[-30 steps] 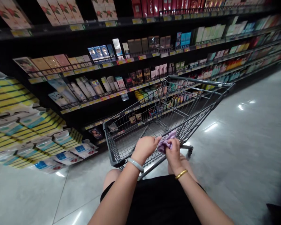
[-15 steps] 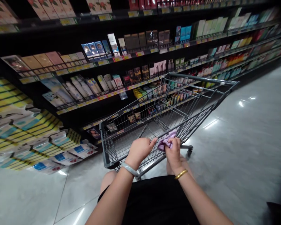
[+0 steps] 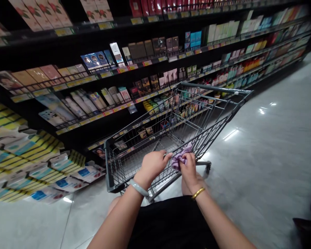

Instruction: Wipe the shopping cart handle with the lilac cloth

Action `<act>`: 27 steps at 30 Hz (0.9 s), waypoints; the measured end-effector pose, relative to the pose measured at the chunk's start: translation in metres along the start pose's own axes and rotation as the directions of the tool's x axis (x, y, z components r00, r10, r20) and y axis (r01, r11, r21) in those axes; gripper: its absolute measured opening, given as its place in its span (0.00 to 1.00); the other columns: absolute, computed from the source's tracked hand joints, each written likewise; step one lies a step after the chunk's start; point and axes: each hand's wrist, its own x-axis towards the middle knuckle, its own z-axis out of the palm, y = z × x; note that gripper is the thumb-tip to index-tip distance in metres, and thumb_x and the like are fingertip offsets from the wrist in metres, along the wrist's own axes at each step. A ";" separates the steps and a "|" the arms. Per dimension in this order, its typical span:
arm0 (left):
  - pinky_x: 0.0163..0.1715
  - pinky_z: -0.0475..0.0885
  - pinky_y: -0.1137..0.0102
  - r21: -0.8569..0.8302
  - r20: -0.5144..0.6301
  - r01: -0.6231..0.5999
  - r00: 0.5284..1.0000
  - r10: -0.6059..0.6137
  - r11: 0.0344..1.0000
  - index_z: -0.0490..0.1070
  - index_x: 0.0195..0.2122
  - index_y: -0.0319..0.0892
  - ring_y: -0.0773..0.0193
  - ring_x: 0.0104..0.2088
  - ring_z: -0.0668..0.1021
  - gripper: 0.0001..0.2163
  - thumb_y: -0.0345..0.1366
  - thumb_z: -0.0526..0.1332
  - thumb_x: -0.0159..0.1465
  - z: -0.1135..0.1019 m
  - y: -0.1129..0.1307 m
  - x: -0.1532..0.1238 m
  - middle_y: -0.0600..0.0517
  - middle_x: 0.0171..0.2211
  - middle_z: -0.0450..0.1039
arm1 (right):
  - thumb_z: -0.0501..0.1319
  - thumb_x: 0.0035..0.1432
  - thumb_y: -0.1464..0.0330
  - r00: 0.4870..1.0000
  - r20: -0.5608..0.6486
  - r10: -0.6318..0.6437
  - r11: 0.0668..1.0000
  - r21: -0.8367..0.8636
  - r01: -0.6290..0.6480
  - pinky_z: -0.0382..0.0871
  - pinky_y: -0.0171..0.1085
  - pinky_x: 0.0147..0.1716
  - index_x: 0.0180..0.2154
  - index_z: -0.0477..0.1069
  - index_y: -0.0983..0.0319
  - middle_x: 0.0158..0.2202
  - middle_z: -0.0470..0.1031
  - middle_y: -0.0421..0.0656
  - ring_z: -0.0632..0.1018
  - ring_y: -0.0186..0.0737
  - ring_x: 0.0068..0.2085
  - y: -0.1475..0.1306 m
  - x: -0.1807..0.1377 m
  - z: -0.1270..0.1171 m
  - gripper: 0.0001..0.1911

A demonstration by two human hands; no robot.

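Observation:
A grey wire shopping cart (image 3: 142, 124) stands right in front of me, its basket bare inside. My left hand (image 3: 153, 165), with a pale bangle at the wrist, is closed round the cart's near top rim. Just to its right, my right hand (image 3: 188, 169), a gold bracelet on its wrist, pinches a crumpled purple cloth (image 3: 178, 159). The cloth lies against the same rim and the wire side below it. Part of the cloth is hidden by the right fingers.
Shelves (image 3: 93, 79) of boxed and bottled goods run along behind the cart. At the left, yellow-and-black striped stacks with white packages (image 3: 41, 166) stand on the floor. Shiny grey floor (image 3: 261, 166) stretches to the right. A caster (image 3: 208, 168) sticks out under the cart.
The view has shifted slightly, so the shelves and cart sit a little further left. Both hands keep their holds on the rim and the purple cloth.

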 end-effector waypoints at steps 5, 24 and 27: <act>0.38 0.70 0.68 0.016 -0.045 -0.096 0.994 0.097 0.995 0.74 0.44 0.45 0.57 0.40 0.80 0.27 0.54 0.40 0.70 0.005 0.035 0.037 0.46 0.38 0.79 | 0.56 0.52 0.74 0.994 -0.104 -0.017 1.000 0.018 0.019 0.64 0.46 0.50 0.33 0.64 0.58 0.40 0.64 0.42 0.69 0.43 0.46 -0.007 0.018 -0.010 0.06; 0.37 0.69 0.67 -0.048 0.032 -0.119 0.992 0.121 0.992 0.78 0.36 0.42 0.55 0.40 0.80 0.39 0.58 0.30 0.68 0.013 0.037 0.053 0.43 0.36 0.80 | 0.56 0.50 0.75 0.989 -0.141 -0.035 0.999 -0.020 0.033 0.65 0.45 0.48 0.32 0.62 0.57 0.39 0.62 0.42 0.68 0.43 0.45 0.014 0.044 -0.016 0.07; 0.36 0.69 0.68 -0.045 0.035 -0.117 0.992 0.119 0.992 0.78 0.35 0.42 0.55 0.39 0.80 0.39 0.58 0.30 0.68 0.012 0.034 0.054 0.43 0.35 0.80 | 0.55 0.49 0.76 0.993 -0.120 0.003 1.000 -0.023 -0.006 0.65 0.43 0.45 0.31 0.62 0.58 0.36 0.61 0.41 0.68 0.41 0.41 0.027 0.032 -0.011 0.08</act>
